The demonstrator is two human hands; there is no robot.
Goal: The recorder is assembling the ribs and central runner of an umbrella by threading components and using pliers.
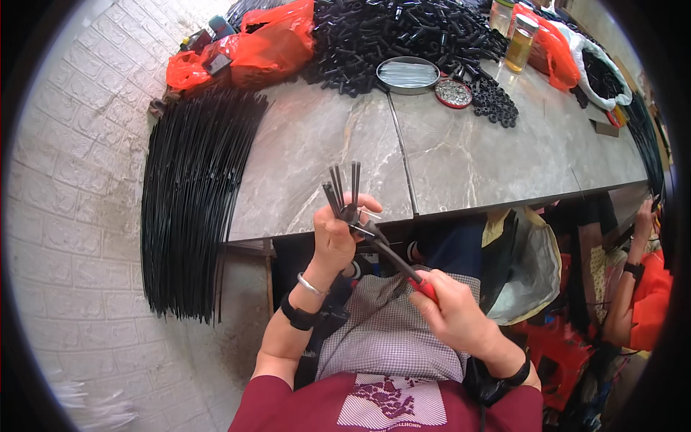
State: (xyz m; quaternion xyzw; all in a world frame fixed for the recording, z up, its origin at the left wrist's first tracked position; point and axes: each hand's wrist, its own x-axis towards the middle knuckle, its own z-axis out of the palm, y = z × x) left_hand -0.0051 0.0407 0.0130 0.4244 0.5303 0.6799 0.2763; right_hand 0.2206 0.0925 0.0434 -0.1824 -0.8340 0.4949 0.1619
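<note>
Above my lap, near the table's front edge, my left hand [334, 236] is closed around a black hub with rods [350, 213]. Several short dark rods fan upward from it, and a thin pale wire sticks out beside my fingers. My right hand [459, 308] grips the red handle of a long dark-shafted tool [394, 258]. The tool slants up to the left, and its far end meets the hub at my left fingers. Whether that end is a jaw or a hammer head I cannot tell. My left fingers partly hide the hub.
Long thin black rods [194, 194] overhang the table's left side. Black tubular parts [403, 32] are heaped at the back, near a round tin of pale pins [409, 75], a red dish [453, 93] and a jar [521, 45]. A person in orange [648, 302] sits at right.
</note>
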